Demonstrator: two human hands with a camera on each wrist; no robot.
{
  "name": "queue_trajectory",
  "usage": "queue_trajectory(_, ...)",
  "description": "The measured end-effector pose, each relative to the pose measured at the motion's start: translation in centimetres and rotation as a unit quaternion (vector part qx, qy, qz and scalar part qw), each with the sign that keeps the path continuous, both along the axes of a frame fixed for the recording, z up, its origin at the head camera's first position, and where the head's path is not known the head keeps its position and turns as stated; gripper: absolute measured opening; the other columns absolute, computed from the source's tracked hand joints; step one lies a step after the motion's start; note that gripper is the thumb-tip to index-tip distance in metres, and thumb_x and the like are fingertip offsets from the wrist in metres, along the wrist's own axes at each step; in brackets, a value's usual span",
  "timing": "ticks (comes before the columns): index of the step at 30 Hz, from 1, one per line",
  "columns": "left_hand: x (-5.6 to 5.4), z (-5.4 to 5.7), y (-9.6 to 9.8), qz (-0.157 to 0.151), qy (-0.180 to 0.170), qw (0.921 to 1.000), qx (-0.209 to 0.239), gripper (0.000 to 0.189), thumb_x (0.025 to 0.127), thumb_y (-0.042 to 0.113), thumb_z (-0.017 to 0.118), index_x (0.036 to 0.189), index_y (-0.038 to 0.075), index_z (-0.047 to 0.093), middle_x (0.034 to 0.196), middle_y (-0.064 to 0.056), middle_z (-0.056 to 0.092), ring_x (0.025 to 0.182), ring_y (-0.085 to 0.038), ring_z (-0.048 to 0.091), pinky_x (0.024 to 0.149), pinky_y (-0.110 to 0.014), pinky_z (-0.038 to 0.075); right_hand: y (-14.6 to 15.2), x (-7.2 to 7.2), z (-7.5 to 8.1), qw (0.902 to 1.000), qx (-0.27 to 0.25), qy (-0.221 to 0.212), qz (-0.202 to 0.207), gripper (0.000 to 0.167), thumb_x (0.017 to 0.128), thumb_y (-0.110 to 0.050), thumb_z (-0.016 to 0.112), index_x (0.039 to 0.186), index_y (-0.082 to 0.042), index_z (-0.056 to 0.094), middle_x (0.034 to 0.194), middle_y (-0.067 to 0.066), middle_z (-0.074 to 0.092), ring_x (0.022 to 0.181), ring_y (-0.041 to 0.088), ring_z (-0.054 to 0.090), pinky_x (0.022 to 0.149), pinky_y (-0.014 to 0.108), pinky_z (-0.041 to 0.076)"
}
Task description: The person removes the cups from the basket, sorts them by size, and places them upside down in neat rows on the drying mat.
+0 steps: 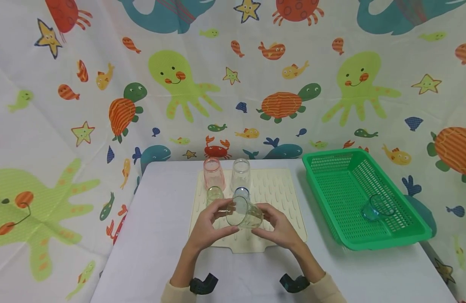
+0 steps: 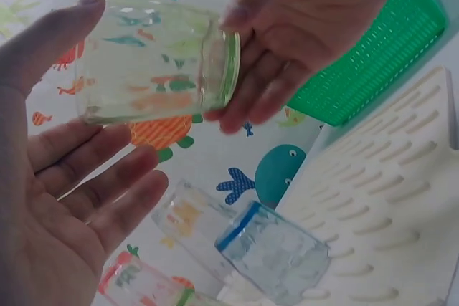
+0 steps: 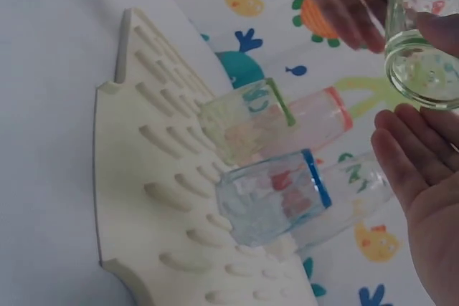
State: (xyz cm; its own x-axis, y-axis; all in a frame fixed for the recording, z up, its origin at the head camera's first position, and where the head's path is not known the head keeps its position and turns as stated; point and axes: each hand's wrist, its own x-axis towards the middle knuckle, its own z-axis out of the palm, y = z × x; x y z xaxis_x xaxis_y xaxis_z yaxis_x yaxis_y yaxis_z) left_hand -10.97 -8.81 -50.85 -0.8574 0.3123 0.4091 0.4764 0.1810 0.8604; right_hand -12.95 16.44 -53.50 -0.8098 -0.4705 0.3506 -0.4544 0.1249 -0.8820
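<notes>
A pale yellow-green drinking glass [image 1: 252, 215] lies sideways between both hands above the drying mat [image 1: 227, 244]. My left hand [image 1: 210, 223] holds it at the open rim, thumb on one side and index finger on the other. At the thick base end, my right hand [image 1: 277, 226] grips it between thumb and fingers. Behind the hands on the mat stand a small green glass [image 1: 214, 193], a small blue-rimmed glass [image 3: 269, 198], a tall pink glass [image 1: 213, 174] and a tall clear glass [image 1: 240, 172]. The held glass partly covers the blue-rimmed one in the head view.
To the right of the mat sits a green plastic basket [image 1: 327, 202] with a tilted blue glass [image 1: 377, 208] inside. A white cloth [image 1: 161, 210] covers the table. A curtain [image 1: 218, 38] printed with sea animals hangs behind and beside it.
</notes>
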Motion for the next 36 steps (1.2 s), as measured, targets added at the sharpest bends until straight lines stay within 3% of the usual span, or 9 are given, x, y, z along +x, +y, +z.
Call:
queue_trajectory(5, 0.6, -1.0, -0.9, -0.004, -0.025, 0.9996, 0.011, 0.066, 0.08, 0.009, 0.084, 0.138, 0.003, 0.054, 0.131, -0.013, 0.062, 0.116, -0.028, 0.065, 0.1, -0.032, 0.06, 0.1, 0.1, 0.2, 0.9996, -0.023, -0.01, 0.013, 0.058, 0.085, -0.002, 0.077, 0.138, -0.004, 0.052, 0.13, 0.018, 0.062, 0.119, 0.002, 0.06, 0.103, 0.021, 0.054)
queue_trajectory(12, 1.5, -2.0, -1.5, 0.003, -0.062, 0.998, 0.006, 0.062, 0.08, 0.01, 0.084, 0.136, 0.012, 0.057, 0.128, -0.011, 0.064, 0.115, -0.014, 0.064, 0.1, -0.03, 0.059, -0.2, 0.4, 0.8, 0.9966, -0.06, -0.042, 0.038, 0.058, 0.087, 0.003, 0.073, 0.139, 0.002, 0.048, 0.132, 0.025, 0.058, 0.12, 0.003, 0.062, 0.104, 0.021, 0.055)
queue_trajectory(22, 2.5, -3.4, -2.1, 0.008, -0.11, 0.9938, -0.008, 0.059, 0.082, 0.017, 0.084, 0.134, 0.013, 0.059, 0.13, -0.01, 0.065, 0.116, -0.017, 0.067, 0.101, -0.035, 0.059, -1.7, 0.4, 1.7, 0.991, -0.107, -0.041, 0.069, 0.056, 0.087, 0.006, 0.07, 0.138, 0.006, 0.046, 0.134, 0.033, 0.054, 0.124, 0.006, 0.06, 0.105, 0.022, 0.054)
queue_trajectory(26, 2.9, -4.1, -2.6, 0.037, -0.11, 0.9929, -0.025, 0.062, 0.08, 0.016, 0.086, 0.135, 0.012, 0.058, 0.132, -0.013, 0.064, 0.117, -0.02, 0.066, 0.101, -0.033, 0.059, -2.5, 0.2, 1.4, 0.9922, -0.099, -0.038, 0.066, 0.058, 0.087, 0.006, 0.071, 0.139, 0.003, 0.047, 0.135, 0.029, 0.053, 0.126, 0.004, 0.057, 0.105, 0.022, 0.054)
queue_trajectory(30, 3.6, -5.1, -3.3, 0.085, -0.123, 0.9878, -0.044, 0.066, 0.077, 0.019, 0.089, 0.135, 0.018, 0.059, 0.129, -0.008, 0.065, 0.119, -0.026, 0.064, 0.101, -0.037, 0.059, -3.2, -0.1, 0.8, 0.9949, -0.08, -0.033, 0.052, 0.06, 0.086, 0.003, 0.073, 0.14, 0.001, 0.047, 0.136, 0.024, 0.054, 0.127, 0.004, 0.056, 0.106, 0.02, 0.053)
queue_trajectory(33, 4.1, -5.8, -4.0, 0.126, -0.126, 0.9822, -0.06, 0.07, 0.074, 0.026, 0.09, 0.136, 0.019, 0.059, 0.13, -0.003, 0.065, 0.123, -0.026, 0.062, 0.103, -0.041, 0.058, -3.8, -0.3, 0.5, 0.9971, -0.062, -0.025, 0.036, 0.061, 0.086, 0.001, 0.075, 0.141, 0.0, 0.048, 0.138, 0.022, 0.056, 0.129, 0.013, 0.057, 0.107, 0.018, 0.051)
queue_trajectory(36, 4.5, -6.5, -4.8, 0.171, -0.106, 0.9753, -0.091, 0.073, 0.074, 0.033, 0.09, 0.136, 0.013, 0.059, 0.133, -0.005, 0.064, 0.127, -0.027, 0.061, 0.104, -0.04, 0.057, -4.5, -0.7, 0.1, 0.9987, -0.043, -0.019, 0.022, 0.062, 0.085, -0.002, 0.077, 0.14, -0.001, 0.05, 0.139, 0.019, 0.057, 0.13, 0.026, 0.057, 0.109, 0.019, 0.049)
